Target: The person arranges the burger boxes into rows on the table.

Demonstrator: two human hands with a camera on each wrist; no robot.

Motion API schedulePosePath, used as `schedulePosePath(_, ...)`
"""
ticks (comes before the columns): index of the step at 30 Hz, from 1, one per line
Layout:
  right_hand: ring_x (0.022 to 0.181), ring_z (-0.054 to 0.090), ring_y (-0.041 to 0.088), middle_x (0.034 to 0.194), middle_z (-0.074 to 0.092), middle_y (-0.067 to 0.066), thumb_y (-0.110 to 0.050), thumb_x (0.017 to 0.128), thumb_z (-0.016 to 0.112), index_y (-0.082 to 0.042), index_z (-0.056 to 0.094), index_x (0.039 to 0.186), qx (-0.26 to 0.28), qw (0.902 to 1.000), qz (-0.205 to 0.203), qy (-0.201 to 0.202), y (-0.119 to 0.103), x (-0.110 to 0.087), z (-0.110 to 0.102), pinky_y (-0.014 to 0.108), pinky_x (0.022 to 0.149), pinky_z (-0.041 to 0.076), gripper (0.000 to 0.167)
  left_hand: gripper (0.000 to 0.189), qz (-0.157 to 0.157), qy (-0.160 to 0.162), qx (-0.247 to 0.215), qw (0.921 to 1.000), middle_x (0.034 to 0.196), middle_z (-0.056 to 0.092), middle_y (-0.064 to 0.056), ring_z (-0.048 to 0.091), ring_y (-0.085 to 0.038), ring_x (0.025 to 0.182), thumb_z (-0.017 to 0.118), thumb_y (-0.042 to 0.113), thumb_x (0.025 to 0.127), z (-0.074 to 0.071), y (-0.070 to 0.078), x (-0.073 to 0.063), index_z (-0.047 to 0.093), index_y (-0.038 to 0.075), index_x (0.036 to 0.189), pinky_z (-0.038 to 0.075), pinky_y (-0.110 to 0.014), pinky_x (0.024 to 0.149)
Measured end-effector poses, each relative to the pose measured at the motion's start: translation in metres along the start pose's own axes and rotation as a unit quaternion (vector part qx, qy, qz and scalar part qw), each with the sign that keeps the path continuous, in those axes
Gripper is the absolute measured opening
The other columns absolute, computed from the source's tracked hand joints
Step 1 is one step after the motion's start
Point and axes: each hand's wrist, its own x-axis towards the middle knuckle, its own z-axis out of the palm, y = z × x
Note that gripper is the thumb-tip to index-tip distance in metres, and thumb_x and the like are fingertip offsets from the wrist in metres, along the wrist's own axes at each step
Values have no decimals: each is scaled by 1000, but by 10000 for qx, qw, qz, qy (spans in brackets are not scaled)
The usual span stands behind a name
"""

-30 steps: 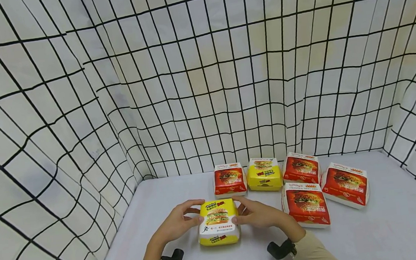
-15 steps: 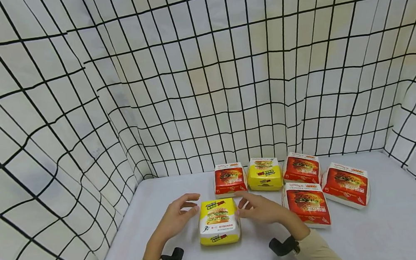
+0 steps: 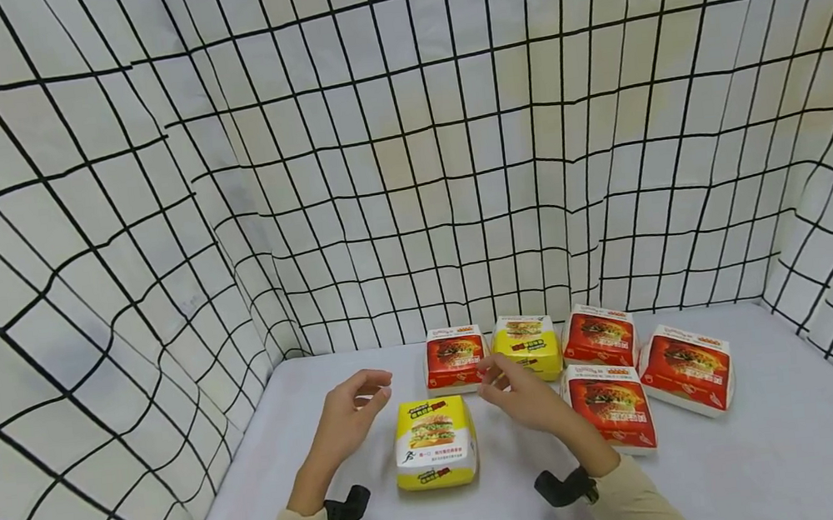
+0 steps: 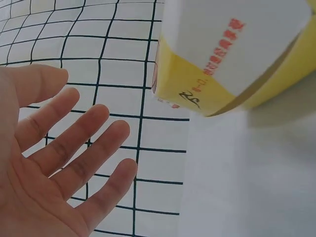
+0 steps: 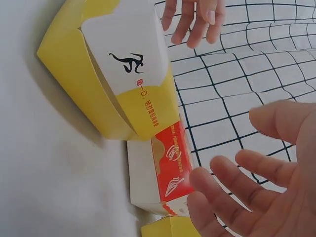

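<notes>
A yellow and white burger box (image 3: 434,444) sits closed on the white table between my two hands, its top printed with a burger picture. My left hand (image 3: 348,413) hovers to its upper left with fingers loosely spread, holding nothing. In the left wrist view the same burger box (image 4: 212,59) stands apart from the fingertips (image 4: 121,131). On the other side my right hand (image 3: 523,392) is raised, relaxed and holding nothing, in front of the back row of boxes. The right wrist view shows the burger box (image 5: 128,69) away from that hand (image 5: 247,187).
Behind stand a red burger box (image 3: 456,357) and a second yellow one (image 3: 528,345). Several more red boxes, such as the front one (image 3: 611,404), cluster at the right. A white wall with a black grid (image 3: 452,164) encloses the white table (image 3: 782,459).
Both hands have let go of the yellow burger box and moved up and outward from it. The box stays in about the same place.
</notes>
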Motion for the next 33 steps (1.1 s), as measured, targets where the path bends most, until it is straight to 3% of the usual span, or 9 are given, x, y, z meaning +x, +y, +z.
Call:
schedulePosePath(7, 100, 58, 21, 121, 65, 9, -19, 98, 69, -8, 59, 134, -274, 9994, -42, 192, -5, 6, -1, 36, 83, 56, 40, 24, 85, -117, 95, 9999, 116, 73, -2, 68, -21, 109, 69, 24, 99, 3, 8, 22, 70, 14, 120, 55, -44, 97)
schedulePosePath(12, 102, 60, 24, 128, 62, 15, -20, 98, 68, -3, 56, 137, -673, 9974, -135, 231, -14, 23, -5, 40, 86, 57, 45, 23, 76, -282, 308, 9991, 113, 73, -1, 68, -22, 105, 70, 27, 98, 6, 10, 46, 71, 15, 119, 58, -42, 91)
schedulePosePath(20, 100, 60, 27, 130, 61, 18, -21, 97, 67, -2, 56, 138, -1639, 9857, 31, 396, -21, 54, -4, 46, 89, 56, 46, 26, 9, -852, 646, 9943, 115, 72, -4, 67, -22, 102, 73, 25, 96, 20, 8, 79, 70, 14, 119, 59, -37, 82)
schedulePosePath(27, 96, 59, 27, 130, 59, 19, -24, 99, 66, -2, 50, 145, -2438, 9691, 237, 299, -17, 61, 6, 45, 87, 55, 53, 40, -155, -1792, 1008, 9785, 132, 66, -13, 65, -26, 108, 70, 30, 98, 32, 5, 86, 62, 21, 136, 57, -44, 89)
schedulePosePath(33, 106, 63, 30, 135, 59, 22, -22, 99, 65, 2, 52, 143, -2719, 9615, 273, 305, -15, 62, 12, 49, 94, 55, 52, 47, 62, -2119, 1289, 9687, 138, 63, -13, 66, -28, 111, 68, 32, 99, 35, 0, 90, 57, 24, 144, 56, -46, 92)
